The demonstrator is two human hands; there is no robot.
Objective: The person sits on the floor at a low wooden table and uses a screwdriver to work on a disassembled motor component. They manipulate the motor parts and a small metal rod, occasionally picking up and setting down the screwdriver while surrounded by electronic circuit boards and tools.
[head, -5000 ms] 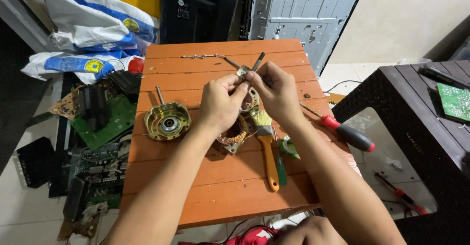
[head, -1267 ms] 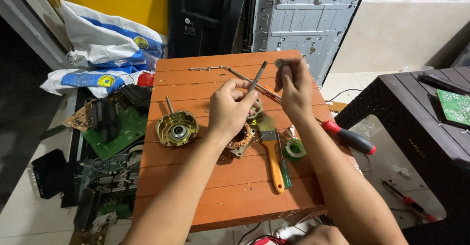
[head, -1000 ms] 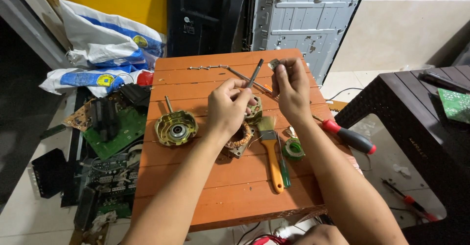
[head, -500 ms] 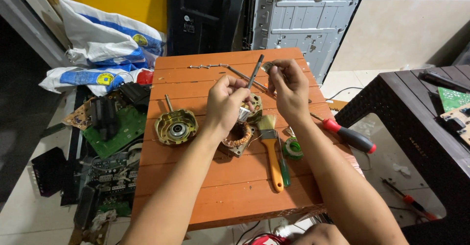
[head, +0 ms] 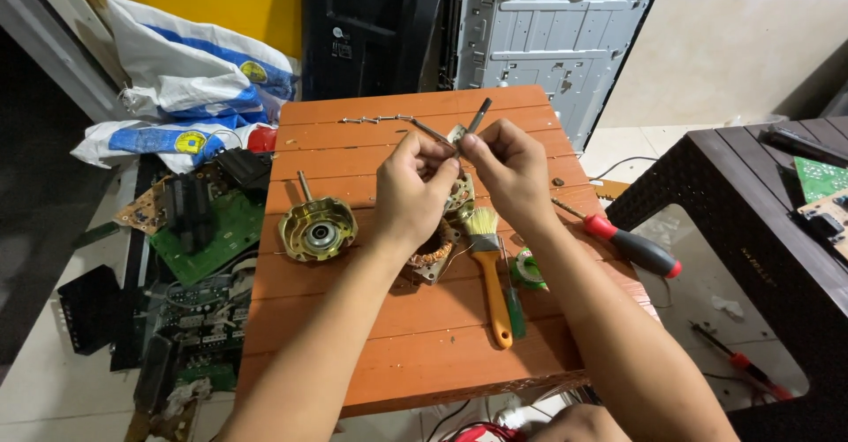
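Motor lies dismantled: end cover (head: 318, 228) left, copper-wound stator (head: 430, 255) under the wrists. Left hand (head: 408, 190) and right hand (head: 505, 168) pinch a small metal part (head: 458, 135) between fingertips; reassembly outstanding.

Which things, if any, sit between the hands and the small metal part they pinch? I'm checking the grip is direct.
Nothing visible does. The left hand and right hand both pinch the small grey metal part with bare fingertips, above the orange wooden table. The thin metal rod sticks up behind it.
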